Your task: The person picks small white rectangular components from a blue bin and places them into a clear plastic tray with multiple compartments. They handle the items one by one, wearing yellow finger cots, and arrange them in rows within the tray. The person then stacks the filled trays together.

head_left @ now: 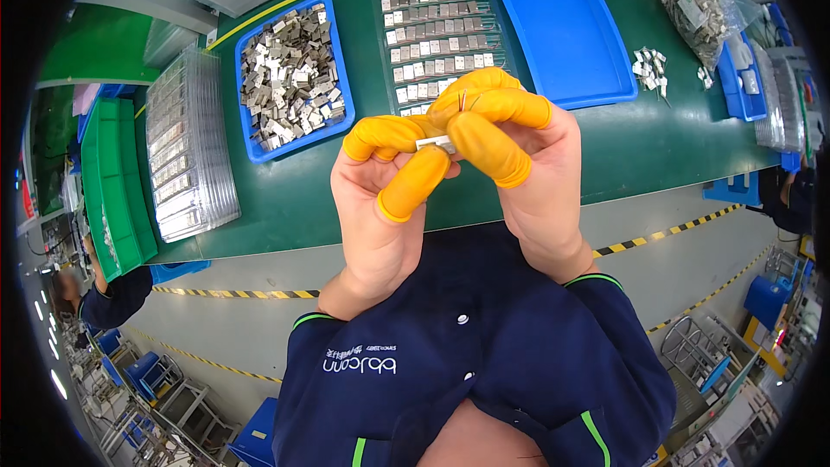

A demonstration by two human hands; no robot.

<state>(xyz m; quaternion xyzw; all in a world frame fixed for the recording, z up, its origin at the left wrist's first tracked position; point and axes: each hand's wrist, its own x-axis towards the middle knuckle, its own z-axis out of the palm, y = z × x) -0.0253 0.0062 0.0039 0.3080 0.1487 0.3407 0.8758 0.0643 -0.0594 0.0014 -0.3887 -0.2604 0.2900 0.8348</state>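
Note:
Yellow finger cots cover the fingers of both my hands, which meet above the table's near edge. Between thumb and fingers, my left hand [378, 186] pinches a small white connector [435, 143]. My right hand [532, 151] is closed at the connector's other side, where thin wires [463, 103] stick up between its fingertips. Those fingertips partly cover the connector. Just beyond the hands, a clear tray [442, 19] holds rows of small metal-and-white connectors with wires.
Left of the tray, a blue bin [347, 112] holds many small metal pieces. Another blue bin [566, 39] lies to the right, near a loose pile of white connectors [650, 69] and a bag of parts [687, 13]. Stacked clear trays [190, 147] and a green bin [121, 186] stand far left.

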